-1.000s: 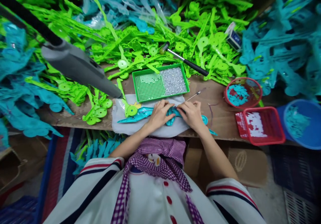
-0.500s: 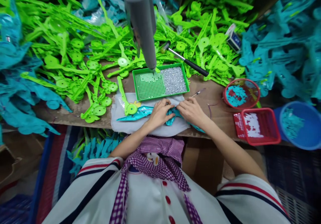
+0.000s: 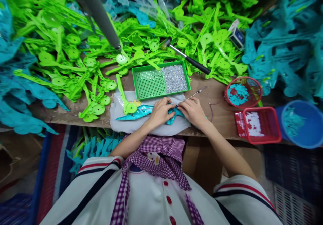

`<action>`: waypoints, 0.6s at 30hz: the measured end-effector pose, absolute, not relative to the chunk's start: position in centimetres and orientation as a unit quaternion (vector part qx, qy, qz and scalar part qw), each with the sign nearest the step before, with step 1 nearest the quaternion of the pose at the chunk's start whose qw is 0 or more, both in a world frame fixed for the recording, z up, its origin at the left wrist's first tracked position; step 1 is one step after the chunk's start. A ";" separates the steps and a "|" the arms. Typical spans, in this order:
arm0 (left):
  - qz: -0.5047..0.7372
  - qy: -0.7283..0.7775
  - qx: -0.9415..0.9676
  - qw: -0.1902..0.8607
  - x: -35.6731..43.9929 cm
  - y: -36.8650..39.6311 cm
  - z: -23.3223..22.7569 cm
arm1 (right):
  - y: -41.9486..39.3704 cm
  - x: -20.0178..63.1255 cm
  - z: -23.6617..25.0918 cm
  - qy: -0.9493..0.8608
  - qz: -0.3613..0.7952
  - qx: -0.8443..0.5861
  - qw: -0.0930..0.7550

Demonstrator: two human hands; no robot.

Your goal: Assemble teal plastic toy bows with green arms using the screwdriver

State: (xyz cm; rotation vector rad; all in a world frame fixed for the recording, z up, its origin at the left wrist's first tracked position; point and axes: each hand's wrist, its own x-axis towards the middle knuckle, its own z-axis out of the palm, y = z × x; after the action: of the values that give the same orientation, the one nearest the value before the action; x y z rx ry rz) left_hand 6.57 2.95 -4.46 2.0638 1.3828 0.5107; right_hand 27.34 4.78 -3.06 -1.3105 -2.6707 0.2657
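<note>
A glossy teal plastic piece (image 3: 148,111), long and tapering to a point at the left, is being worked on at the near edge of the cardboard-topped table (image 3: 217,97), where it lies on a pale cloth pad (image 3: 118,117). The left hand (image 3: 160,112) is pressed down over its middle with the fingers curled around it, and the right hand (image 3: 193,110) is closed on its right end, the fingertips pinched together at the seam between the two hands; the step in hand appears to be a fitting or pressing together of small parts, and fine fingertip pressure seems called for next, with the piece kept flat on the pad. Just beyond the hands a shallow green tray (image 3: 160,80) is seen, its left half a perforated grid, its right half heaped with tiny glittering silver pieces. A thin metal pick (image 3: 198,92) rests to the right of it, and a hammer (image 3: 186,59) with a black handle lies farther off on the heap of bright green moulded parts (image 3: 75,50), flat stems ending in round discs. To the right, a round red basket (image 3: 243,92), a square red basket (image 3: 257,124) and a blue bowl (image 3: 300,124) hold small cut-out pieces.
</note>
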 end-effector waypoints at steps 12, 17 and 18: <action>0.186 0.529 0.773 0.296 6.7 2.9 -4.1 | 5.2 24.1 -0.8 -0.915 0.117 -0.386 0.025; 0.200 0.529 0.766 0.307 6.7 2.9 -4.5 | 4.0 25.4 -1.2 -0.881 0.091 -0.463 0.043; 0.205 0.530 0.765 0.304 6.7 2.8 -4.5 | 3.7 25.5 -1.1 -0.867 0.096 -0.486 0.059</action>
State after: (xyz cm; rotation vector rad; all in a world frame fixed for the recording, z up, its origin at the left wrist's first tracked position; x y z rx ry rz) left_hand 6.71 2.80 -4.52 2.0257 1.4030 0.5417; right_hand 25.48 3.69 -1.11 -1.4715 -2.6261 0.2899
